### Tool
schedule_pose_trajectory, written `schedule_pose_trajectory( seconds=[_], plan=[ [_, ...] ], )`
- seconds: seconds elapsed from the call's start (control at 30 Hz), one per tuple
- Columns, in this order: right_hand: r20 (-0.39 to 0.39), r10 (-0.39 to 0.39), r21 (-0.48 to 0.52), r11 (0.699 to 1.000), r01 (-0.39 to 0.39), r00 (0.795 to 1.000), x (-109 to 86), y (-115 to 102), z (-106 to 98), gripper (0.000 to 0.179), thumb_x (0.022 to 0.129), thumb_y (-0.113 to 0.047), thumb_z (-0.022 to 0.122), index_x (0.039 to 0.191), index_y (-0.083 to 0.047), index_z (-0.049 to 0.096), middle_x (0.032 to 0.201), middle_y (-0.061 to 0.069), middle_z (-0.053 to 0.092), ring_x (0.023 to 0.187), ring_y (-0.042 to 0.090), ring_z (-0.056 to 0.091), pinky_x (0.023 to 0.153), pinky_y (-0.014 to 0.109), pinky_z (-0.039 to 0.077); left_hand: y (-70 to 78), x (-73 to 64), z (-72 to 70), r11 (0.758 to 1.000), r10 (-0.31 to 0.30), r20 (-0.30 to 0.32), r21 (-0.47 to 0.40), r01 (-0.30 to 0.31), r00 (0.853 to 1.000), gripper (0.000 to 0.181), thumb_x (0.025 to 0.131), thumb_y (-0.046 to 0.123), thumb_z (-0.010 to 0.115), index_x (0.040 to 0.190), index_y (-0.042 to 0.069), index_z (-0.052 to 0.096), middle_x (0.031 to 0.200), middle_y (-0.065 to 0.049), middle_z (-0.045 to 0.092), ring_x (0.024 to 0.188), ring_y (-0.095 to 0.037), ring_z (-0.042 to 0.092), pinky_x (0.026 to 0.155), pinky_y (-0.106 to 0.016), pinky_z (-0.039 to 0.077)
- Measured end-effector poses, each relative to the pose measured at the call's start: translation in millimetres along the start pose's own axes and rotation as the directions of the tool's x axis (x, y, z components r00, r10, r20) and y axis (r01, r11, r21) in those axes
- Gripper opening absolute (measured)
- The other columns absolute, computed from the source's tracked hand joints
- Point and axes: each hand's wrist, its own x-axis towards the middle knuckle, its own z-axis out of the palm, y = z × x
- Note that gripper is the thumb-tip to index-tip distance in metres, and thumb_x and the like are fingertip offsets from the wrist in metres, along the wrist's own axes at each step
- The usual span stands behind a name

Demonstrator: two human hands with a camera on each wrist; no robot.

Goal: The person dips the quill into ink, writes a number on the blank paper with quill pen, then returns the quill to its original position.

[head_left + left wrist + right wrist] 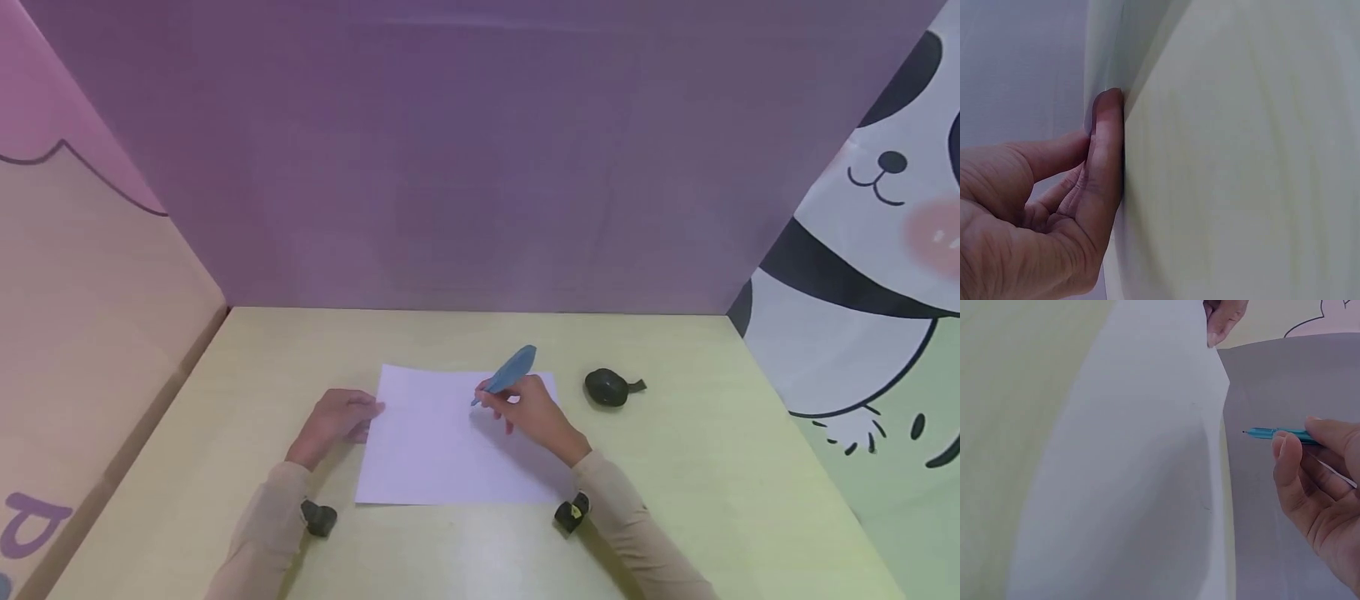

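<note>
A white sheet of paper (420, 454) lies on the pale wooden table. My left hand (337, 421) pinches its left edge; in the left wrist view the thumb (1063, 153) is above and the fingers (1104, 156) are underneath. Over the upper right part of the sheet, my right hand (536, 412) holds a blue feather-shaped pen (513, 369) between thumb and fingers. The pen's dark tip points down and left, raised off the paper in the right wrist view, where faint short marks (1207, 508) show on the sheet.
A rounded black object (607, 387) with a short tab sits on the table (690, 467) right of the paper. A purple panel (480, 167) stands along the back edge. Printed walls flank both sides, with a panda (862, 275) on the right. Both wrists wear small black devices.
</note>
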Motion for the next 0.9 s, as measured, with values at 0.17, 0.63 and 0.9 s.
schedule_pose_trajectory(
  seconds=[0.17,0.63,0.9],
  plan=[
    [-0.057,-0.031,-0.046,0.999,0.029,0.998,1.4,-3,-10,0.014,0.097,-0.010,0.075,0.106,-0.001,0.081,0.102,0.013,0.079,0.053,0.029,0.065,0.049,0.027,0.058,-0.5,0.1,-2.5,1.000,0.013,0.001,0.008,-0.013,1.000,0.042,0.101,0.022,0.069,0.127,-0.011,0.066,0.106,-0.015,0.070,0.088,-0.016,0.069,0.078,-0.030,0.064],
    [-0.080,-0.175,-0.223,0.963,0.153,0.981,-6.0,13,-26,0.023,0.090,0.004,0.078,0.113,0.004,0.077,0.099,0.010,0.079,0.083,0.016,0.067,0.067,0.023,0.059,-0.4,-1.3,0.5,1.000,0.017,-0.006,-0.005,-0.017,1.000,0.041,0.100,0.020,0.069,0.125,-0.013,0.066,0.097,-0.012,0.070,0.084,-0.015,0.066,0.074,-0.029,0.065],
    [-0.033,-0.163,-0.251,0.956,0.150,0.986,-10.8,7,-46,0.030,0.091,0.011,0.073,0.120,0.005,0.074,0.110,0.016,0.078,0.083,0.015,0.068,0.068,0.023,0.060,0.0,-5.6,-0.8,0.999,0.022,0.002,-0.024,-0.022,1.000,0.043,0.101,0.021,0.068,0.127,-0.013,0.064,0.103,-0.015,0.069,0.088,-0.017,0.067,0.077,-0.031,0.065]
  ],
)
